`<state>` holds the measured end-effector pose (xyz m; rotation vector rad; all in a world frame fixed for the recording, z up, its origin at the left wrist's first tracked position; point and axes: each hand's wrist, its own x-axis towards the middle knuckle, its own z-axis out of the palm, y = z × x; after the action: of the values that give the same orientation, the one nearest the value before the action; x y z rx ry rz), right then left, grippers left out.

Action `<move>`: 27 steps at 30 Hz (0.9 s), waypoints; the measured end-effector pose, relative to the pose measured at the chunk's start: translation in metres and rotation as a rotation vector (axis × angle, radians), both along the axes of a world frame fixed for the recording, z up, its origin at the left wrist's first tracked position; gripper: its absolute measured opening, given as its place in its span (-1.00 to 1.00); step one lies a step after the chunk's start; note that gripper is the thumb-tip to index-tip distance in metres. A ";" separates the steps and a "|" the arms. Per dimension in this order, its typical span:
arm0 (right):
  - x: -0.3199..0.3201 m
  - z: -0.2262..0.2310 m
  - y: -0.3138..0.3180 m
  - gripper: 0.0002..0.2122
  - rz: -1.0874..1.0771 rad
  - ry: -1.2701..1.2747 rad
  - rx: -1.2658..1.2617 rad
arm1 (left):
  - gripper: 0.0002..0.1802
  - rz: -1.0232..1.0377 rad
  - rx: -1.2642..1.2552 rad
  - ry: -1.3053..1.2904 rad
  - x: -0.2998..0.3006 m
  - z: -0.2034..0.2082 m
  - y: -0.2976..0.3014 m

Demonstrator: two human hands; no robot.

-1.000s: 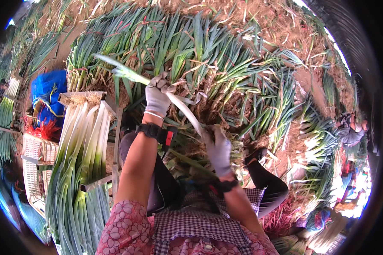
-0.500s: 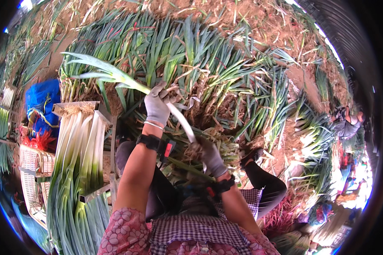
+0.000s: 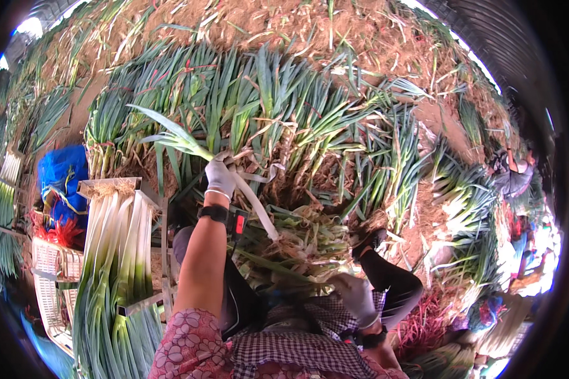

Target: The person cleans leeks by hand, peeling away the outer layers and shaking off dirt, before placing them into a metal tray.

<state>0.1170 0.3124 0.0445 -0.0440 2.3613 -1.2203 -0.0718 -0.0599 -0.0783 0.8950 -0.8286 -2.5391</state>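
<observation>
My left hand (image 3: pixel 220 175), in a white glove with soiled fingertips, is closed around a leek (image 3: pixel 254 205). Its green leaves (image 3: pixel 180 138) fan out to the upper left, and the white shank slants down to the right, ending in roots. A loose peeled strip (image 3: pixel 273 172) hangs beside that hand. My right hand (image 3: pixel 357 300), gloved as well, is apart from the leek, low over my lap by the checked apron (image 3: pixel 297 350). Its fingers are curled together; whatever they hold, if anything, is hard to make out.
To the left, a metal frame (image 3: pixel 133 308) holds a row of cleaned leeks (image 3: pixel 110 240), beside a white plastic basket (image 3: pixel 57 268) and a blue sack (image 3: pixel 63 174). Untrimmed leeks (image 3: pixel 234 95) lie in a wide heap ahead. Red ties (image 3: pixel 423 319) lie at right; another person (image 3: pixel 515 174) is beyond.
My right hand has left the root end of the leek and moved down and right toward my lap. My left hand still holds the leek, slightly lower and farther left in view.
</observation>
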 end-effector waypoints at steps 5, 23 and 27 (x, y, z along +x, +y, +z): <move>-0.059 -0.051 -0.061 -0.51 0.241 0.741 0.148 | -0.87 -0.216 -0.006 0.226 0.028 0.056 0.064; -0.302 -0.352 -0.038 -0.64 -0.503 0.056 -0.343 | -0.56 -0.173 -0.105 0.234 0.071 0.082 0.008; -0.329 -0.367 -0.100 -0.72 -0.599 -0.101 -0.081 | -0.62 -0.068 -0.162 0.011 0.076 0.089 0.007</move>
<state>-0.2118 0.2127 -0.3230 0.7275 2.3051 -1.5347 0.0047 -0.0532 0.0109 0.8132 -1.0613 -2.4878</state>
